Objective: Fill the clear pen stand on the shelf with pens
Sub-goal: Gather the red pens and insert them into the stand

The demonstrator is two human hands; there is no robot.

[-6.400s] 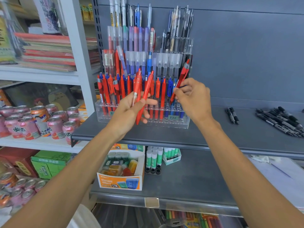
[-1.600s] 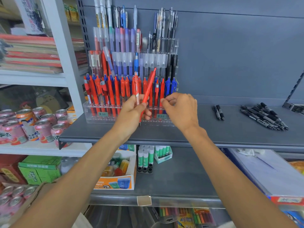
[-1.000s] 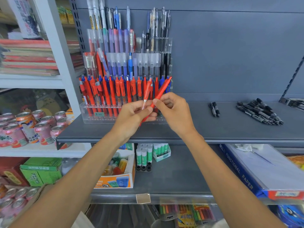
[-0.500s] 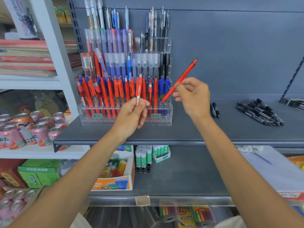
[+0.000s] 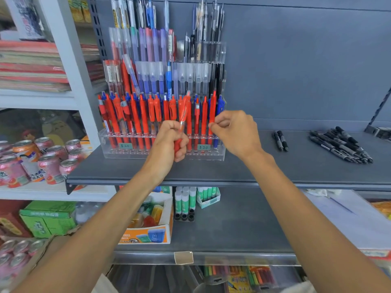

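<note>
Head view: half a second ago the right hand [image 5: 234, 134] held its red pen [image 5: 212, 106] aloft. Now it stands upright in the clear pen stand [image 5: 220, 154] on the shelf [image 5: 254, 166], fingers pinching its barrel. The left hand [image 5: 169, 142] curls its fingers round one spare pen [image 5: 183, 111], left to place.
</note>
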